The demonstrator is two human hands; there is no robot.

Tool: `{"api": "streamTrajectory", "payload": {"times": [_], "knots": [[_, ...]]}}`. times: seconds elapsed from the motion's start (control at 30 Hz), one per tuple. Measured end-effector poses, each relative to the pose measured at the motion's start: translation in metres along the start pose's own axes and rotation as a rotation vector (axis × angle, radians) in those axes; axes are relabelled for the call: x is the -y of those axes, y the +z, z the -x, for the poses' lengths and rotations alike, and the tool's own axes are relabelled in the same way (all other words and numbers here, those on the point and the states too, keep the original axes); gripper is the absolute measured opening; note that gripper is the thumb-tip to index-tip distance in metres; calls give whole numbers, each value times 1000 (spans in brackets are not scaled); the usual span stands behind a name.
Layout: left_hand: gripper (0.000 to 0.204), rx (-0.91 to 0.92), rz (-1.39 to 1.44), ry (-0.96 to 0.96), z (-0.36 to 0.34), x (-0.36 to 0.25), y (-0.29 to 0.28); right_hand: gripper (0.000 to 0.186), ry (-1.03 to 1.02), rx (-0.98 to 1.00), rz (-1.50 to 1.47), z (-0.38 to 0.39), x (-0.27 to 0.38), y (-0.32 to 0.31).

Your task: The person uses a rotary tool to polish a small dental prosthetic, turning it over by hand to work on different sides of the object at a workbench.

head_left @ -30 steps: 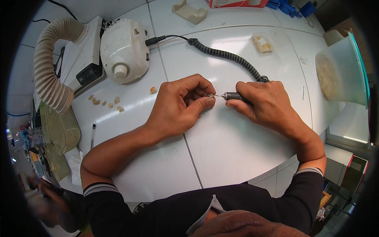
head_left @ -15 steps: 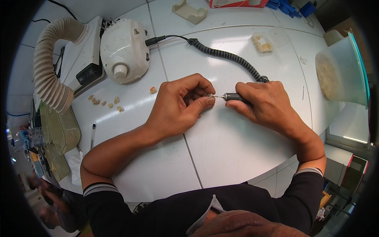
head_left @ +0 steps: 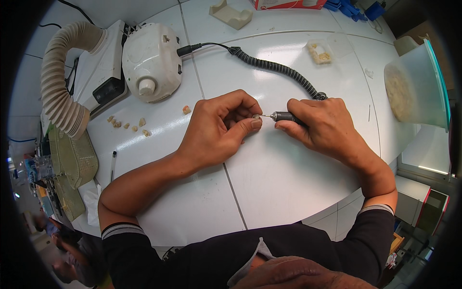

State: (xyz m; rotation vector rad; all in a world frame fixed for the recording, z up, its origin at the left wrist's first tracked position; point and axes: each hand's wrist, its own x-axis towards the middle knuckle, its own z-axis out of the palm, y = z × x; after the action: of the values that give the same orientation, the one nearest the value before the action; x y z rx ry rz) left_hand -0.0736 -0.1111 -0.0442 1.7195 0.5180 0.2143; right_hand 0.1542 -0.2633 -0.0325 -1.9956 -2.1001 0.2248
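My left hand (head_left: pixel 216 124) is closed, pinching a small pale stone-like piece (head_left: pixel 256 116) between thumb and fingertips; most of it is hidden. In my right hand (head_left: pixel 322 123) is a dark rotary handpiece (head_left: pixel 286 117), gripped like a pen. Its thin metal bit (head_left: pixel 266 115) points left and reaches the small piece. A coiled black cord (head_left: pixel 274 68) runs from the handpiece to a white control unit (head_left: pixel 150 62) with a round knob at the far left. Several small yellowish pieces (head_left: pixel 126 125) and one reddish piece (head_left: pixel 186 110) lie left of my left hand.
At the left stand a beige ribbed hose (head_left: pixel 57 77) and a green mesh basket (head_left: pixel 74 159), with a pen (head_left: pixel 113 166) nearby. A small clear box (head_left: pixel 319 52) of pale bits lies at the back right, near a large clear tub (head_left: pixel 414 86). Another person (head_left: pixel 72 255) is at the lower left.
The handpiece and its bit have shifted very slightly against the small piece. My left hand stays nearly still. The person at the lower left has moved.
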Motion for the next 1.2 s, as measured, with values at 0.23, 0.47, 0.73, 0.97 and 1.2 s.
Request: {"api": "streamTrajectory", "payload": {"times": [0.23,0.47,0.73,0.97,1.2], "knots": [[10,-8,-42,35,0,-1,0,53,-1,4,-8,0,0,-1],[13,-29,-56,39,0,-1,0,53,-18,-9,14,1,-2,1],[13,-33,-1,21,0,2,1,52,-8,-18,15,1,-1,1],[13,-38,-33,76,0,4,1,51,-11,-16,19,1,-1,1],[12,-24,-34,43,0,2,-1,51,8,-4,-1,0,0,1]]}}
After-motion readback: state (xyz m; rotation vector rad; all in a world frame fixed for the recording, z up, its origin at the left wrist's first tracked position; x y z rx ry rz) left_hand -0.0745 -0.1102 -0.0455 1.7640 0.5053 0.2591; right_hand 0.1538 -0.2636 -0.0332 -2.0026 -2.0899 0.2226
